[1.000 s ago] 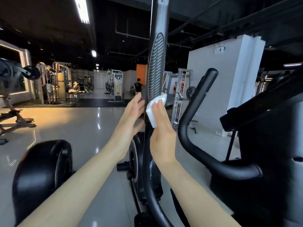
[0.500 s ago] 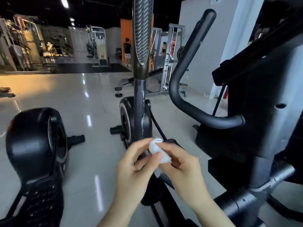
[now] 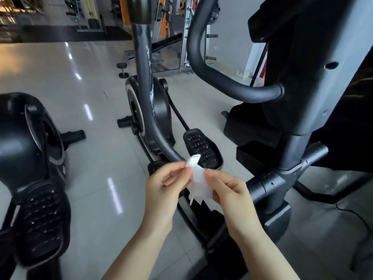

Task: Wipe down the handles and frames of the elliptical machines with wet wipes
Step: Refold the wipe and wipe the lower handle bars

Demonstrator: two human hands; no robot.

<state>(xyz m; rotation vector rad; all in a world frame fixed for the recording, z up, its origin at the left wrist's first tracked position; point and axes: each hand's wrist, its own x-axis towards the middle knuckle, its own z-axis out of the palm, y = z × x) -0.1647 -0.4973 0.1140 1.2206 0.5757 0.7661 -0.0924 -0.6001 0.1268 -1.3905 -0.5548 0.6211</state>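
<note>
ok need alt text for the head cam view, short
Two hands hold a white wipe between them: left hand pinching its top, right hand its side. Behind stand a dark elliptical's curved handle bar and pedal on a glossy gym floor.

I see both hands held in front of me over the grey floor (image 3: 96, 158), my left hand (image 3: 163, 184) pinching the top of a crumpled white wet wipe (image 3: 198, 183) and my right hand (image 3: 232, 195) pinching its right edge, so the wipe hangs between them. Just beyond the wipe lies a black studded pedal (image 3: 201, 148), and the dark curved swing arm (image 3: 148, 98) of the elliptical rises from near it past the flywheel housing (image 3: 139, 110). A fixed black handlebar (image 3: 218, 75) bends into the upright column (image 3: 314, 77) on my right, and a second machine's pedal (image 3: 42, 219) sits at lower left.
</note>
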